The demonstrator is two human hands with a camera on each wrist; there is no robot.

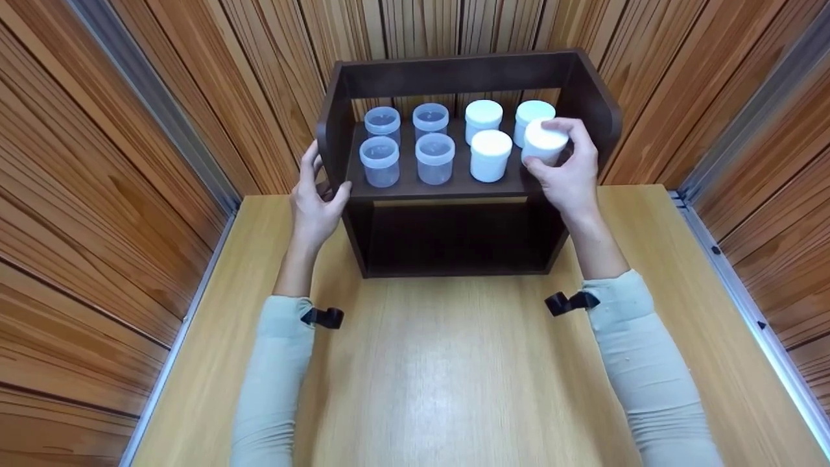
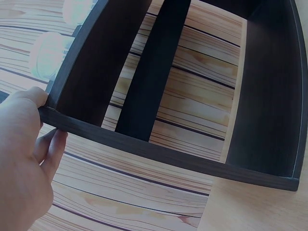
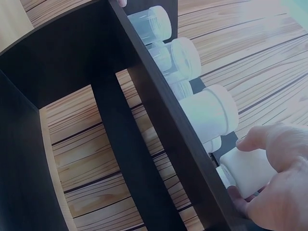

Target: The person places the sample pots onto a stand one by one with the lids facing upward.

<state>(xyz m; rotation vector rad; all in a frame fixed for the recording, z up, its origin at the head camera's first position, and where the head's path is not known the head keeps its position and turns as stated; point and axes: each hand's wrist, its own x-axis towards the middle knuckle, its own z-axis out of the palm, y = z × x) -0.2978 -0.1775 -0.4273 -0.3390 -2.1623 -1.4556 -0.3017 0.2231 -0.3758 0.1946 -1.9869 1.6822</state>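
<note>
A dark brown two-tier shelf [image 1: 454, 76] stands on the table. My left hand [image 1: 314, 207] grips its left side panel at upper-board height, thumb at the front edge. In the left wrist view, fingers of the left hand [image 2: 21, 149] lie on both sides of the panel edge [image 2: 168, 149]. My right hand [image 1: 574, 172] holds a white lidded jar [image 1: 543, 144] between thumb and fingers at the right front of the upper board. In the right wrist view this jar [image 3: 248, 171] appears tilted, slightly apart from the neighbouring white jar [image 3: 209, 113].
Beside the held jar are another front white jar [image 1: 490, 155] and two behind, including one at back right [image 1: 535, 113]. Several translucent jars [image 1: 435, 159] stand in two rows on the left half. Wood-plank walls [image 1: 130, 162] surround the light wooden table [image 1: 428, 363].
</note>
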